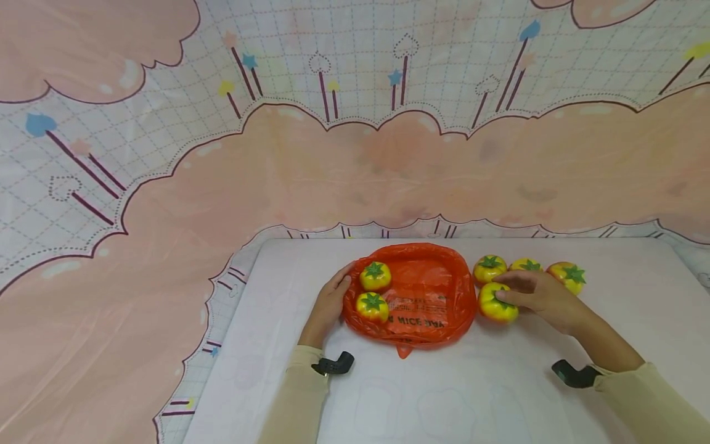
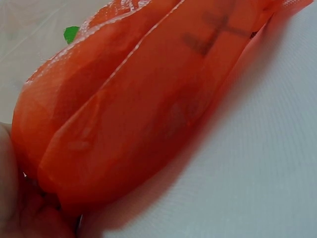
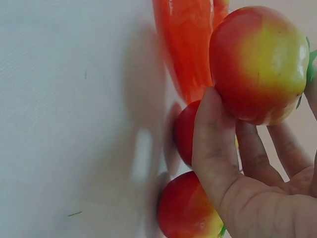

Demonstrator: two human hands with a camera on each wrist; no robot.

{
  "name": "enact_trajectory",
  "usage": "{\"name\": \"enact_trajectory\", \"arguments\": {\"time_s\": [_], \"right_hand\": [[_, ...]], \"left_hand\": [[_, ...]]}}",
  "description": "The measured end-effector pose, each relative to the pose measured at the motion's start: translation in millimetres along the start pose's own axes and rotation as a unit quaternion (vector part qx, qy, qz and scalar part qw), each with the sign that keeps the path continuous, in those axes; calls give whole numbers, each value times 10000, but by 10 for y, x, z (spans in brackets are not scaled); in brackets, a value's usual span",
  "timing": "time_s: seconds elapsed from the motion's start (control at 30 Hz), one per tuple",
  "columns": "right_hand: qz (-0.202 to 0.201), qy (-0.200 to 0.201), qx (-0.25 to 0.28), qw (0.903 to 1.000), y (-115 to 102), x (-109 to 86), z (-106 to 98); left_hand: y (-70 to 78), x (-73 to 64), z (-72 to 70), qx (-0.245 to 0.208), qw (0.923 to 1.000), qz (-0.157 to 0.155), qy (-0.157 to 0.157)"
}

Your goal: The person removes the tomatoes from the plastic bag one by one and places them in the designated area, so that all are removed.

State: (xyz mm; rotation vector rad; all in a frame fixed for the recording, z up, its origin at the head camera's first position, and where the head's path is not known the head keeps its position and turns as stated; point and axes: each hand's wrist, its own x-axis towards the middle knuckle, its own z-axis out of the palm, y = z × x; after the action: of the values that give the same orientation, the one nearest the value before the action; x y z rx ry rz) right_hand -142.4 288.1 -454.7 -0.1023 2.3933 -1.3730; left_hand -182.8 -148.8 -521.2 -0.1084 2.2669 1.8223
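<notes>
A red plastic bag lies with its mouth spread wide, printed letters showing on the inside. Two yellow-and-red tomatoes with green star-shaped tops sit at its left side. My left hand holds the bag's left rim; in the left wrist view the red plastic bulges beside the fingers, part of which is hidden. Between thumb and fingers, my right hand grips another tomato just right of the bag. In the right wrist view this tomato is raised off the table, its green top facing right.
Behind the right hand stand several more tomatoes in a row along the back of the white table. A patterned cloth hangs behind the table. Each wrist wears a black camera mount.
</notes>
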Motion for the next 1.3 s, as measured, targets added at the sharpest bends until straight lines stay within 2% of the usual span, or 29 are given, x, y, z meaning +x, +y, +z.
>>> {"name": "enact_trajectory", "arguments": {"time_s": [0.53, 0.77, 1.1, 1.3], "right_hand": [[-80, 168, -440, 9989, 47, -51, 36], [-53, 297, -822, 9962, 68, -34, 49], [-65, 302, -1008, 9944, 85, -23, 66], [-113, 326, -1055, 9938, 101, -16, 70]], "left_hand": [[21, -16, 5, -12, 10000, -2, 1], [11, -11, 2, 14, 10000, 22, 7], [14, -12, 4, -18, 10000, 35, -21], [20, -20, 2, 1, 9999, 147, -16]]}}
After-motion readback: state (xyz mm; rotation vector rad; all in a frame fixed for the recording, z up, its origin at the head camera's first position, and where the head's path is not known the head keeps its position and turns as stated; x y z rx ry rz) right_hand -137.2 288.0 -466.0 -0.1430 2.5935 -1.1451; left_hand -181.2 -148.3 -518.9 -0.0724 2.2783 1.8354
